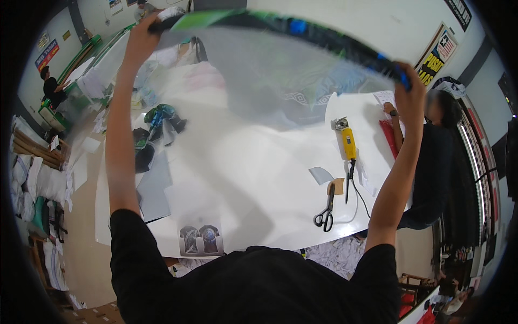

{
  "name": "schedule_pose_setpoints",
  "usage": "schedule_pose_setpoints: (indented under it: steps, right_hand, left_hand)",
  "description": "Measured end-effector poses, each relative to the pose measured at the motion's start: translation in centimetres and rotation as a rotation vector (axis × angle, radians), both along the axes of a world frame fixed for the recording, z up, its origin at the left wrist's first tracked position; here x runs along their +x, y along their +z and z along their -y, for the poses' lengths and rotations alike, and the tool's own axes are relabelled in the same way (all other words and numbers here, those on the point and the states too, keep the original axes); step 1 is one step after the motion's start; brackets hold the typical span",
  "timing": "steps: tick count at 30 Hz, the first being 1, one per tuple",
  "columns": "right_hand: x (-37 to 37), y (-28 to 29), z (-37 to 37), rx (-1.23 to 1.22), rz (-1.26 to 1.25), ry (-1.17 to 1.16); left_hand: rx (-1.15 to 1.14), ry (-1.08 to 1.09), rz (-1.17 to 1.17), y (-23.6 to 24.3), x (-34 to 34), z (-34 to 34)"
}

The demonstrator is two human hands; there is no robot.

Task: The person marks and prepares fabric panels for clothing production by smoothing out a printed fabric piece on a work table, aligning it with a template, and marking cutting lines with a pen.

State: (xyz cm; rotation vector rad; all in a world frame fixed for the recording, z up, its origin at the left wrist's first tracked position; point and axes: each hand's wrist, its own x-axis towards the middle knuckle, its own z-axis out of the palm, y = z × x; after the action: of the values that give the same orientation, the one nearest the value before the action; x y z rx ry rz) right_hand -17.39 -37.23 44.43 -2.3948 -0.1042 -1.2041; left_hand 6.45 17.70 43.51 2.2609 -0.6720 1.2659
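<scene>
A wide sheet of printed fabric point(259, 70) is held up above the far side of the white table point(232, 162), its pale back facing me. Its upper edge shows black, green and blue print and is blurred by motion. My left hand point(142, 44) is closed on the upper left corner. At the other corner, my right hand point(411, 92) is closed on the edge, lower than the left. Both arms are stretched out and raised. The lower part of the fabric hangs near the table's far area, partly see-through or smeared.
On the table are a yellow electric cutter point(348, 143) with cord, black scissors point(326, 210), a brown card piece point(338, 186), grey sheets point(155, 189), a picture of two shirts point(200, 240) and dark printed fabric scraps point(162, 121). A person point(434, 156) works at the right edge.
</scene>
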Motion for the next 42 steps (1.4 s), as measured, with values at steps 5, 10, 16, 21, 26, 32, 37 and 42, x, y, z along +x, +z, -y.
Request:
schedule_pose_setpoints:
  steps: [5, 10, 16, 21, 26, 32, 37, 42]
  right_hand:
    - [-5.7, -10.3, -4.9, 0.099, -0.336, 0.383]
    - [-5.3, -24.2, -13.6, 0.102, -0.537, 0.564]
    - [-7.8, -31.8, -20.2, -0.118, -0.723, 0.644]
    - [-5.2, -37.9, -13.4, 0.16, -0.844, 0.485]
    - [-3.3, -44.1, -2.7, -0.096, -0.798, -0.031]
    - [-3.4, -45.4, 1.3, -0.325, -0.879, -0.092]
    - [0.3, -45.0, 3.1, -0.321, -0.897, -0.132]
    - [8.9, -45.1, 6.3, -0.256, -0.783, -0.157]
  left_hand:
    - [0.105, 0.074, -0.37, -12.7, -2.3, -5.7]
    - [0.166, 0.127, -0.593, -25.7, -1.5, -10.3]
    - [0.301, 0.724, -0.789, -37.0, -8.4, -6.7]
    - [-0.192, 0.076, -0.72, -45.8, -19.9, 6.9]
    - [-0.037, 0.088, -0.716, -43.9, -29.4, 16.4]
    - [0.113, 0.279, -0.807, -44.8, -34.7, 17.7]
    - [0.094, 0.341, -0.884, -45.5, -34.7, 17.9]
    - [0.004, 0.377, -0.838, -43.9, -35.3, 19.3]
